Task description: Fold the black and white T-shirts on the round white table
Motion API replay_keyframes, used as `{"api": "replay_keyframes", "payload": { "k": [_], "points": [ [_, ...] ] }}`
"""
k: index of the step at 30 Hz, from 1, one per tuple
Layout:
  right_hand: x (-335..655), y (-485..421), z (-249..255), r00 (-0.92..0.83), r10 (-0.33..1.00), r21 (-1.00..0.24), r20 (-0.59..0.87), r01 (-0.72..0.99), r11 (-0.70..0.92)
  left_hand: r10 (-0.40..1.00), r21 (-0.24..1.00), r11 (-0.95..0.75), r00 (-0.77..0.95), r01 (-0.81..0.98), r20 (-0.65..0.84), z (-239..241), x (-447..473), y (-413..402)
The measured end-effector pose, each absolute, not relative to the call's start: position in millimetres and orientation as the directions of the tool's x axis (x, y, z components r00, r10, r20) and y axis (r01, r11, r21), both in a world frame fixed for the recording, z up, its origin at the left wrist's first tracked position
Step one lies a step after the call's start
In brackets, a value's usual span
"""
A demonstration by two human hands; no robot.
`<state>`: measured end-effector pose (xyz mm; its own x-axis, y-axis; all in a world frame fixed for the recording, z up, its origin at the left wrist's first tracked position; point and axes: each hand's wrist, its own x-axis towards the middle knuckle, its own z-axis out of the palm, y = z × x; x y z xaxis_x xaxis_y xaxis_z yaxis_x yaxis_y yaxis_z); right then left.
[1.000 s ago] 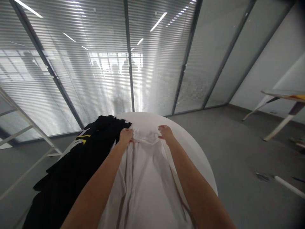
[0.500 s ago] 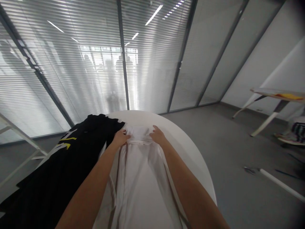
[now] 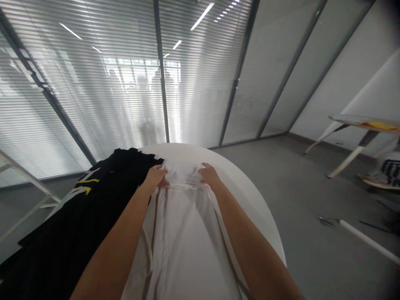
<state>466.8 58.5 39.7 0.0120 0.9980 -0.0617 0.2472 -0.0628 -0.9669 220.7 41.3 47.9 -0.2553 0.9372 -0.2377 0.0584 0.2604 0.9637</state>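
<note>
A white garment (image 3: 193, 233) lies lengthwise toward me, with a seam running across near its far end; its exact kind is unclear. At the left side of that far end, my left hand (image 3: 155, 177) is closed, its fingers pinching the cloth edge. Opposite it, my right hand (image 3: 210, 175) grips the right edge, thumb and fingers curled around the fabric. Between them the white cloth lies slightly wrinkled. Beside my left forearm spreads a black garment (image 3: 103, 208) with yellow and white markings.
Under the clothes stands a round white table (image 3: 246, 200). Beyond it rises a glass partition with blinds (image 3: 193, 91). A white metal frame (image 3: 28, 179) is at the left. Another table (image 3: 353, 121) stands at the right, and a white pole (image 3: 368, 241) lies on the floor.
Both hands have moved slightly apart, my left hand to the left and my right a little to the right. The cloth between them looks more spread out.
</note>
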Motion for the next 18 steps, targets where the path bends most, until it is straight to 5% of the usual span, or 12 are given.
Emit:
{"api": "replay_keyframes", "payload": {
  "k": [8, 18],
  "points": [
    [447.5, 62.1, 36.2, 0.224, 0.957, -0.962, -0.185, 0.157, -0.223, 0.928, 0.939, 0.295, -0.289, 0.179, -0.237, 48.1, 233.0, 39.0],
    [448.7, 64.7, 27.0, 0.217, 0.965, -0.965, -0.150, 0.178, -0.190, 0.922, 0.930, 0.341, -0.243, 0.135, -0.302, 37.7, 226.6, 43.1]
  ]
}}
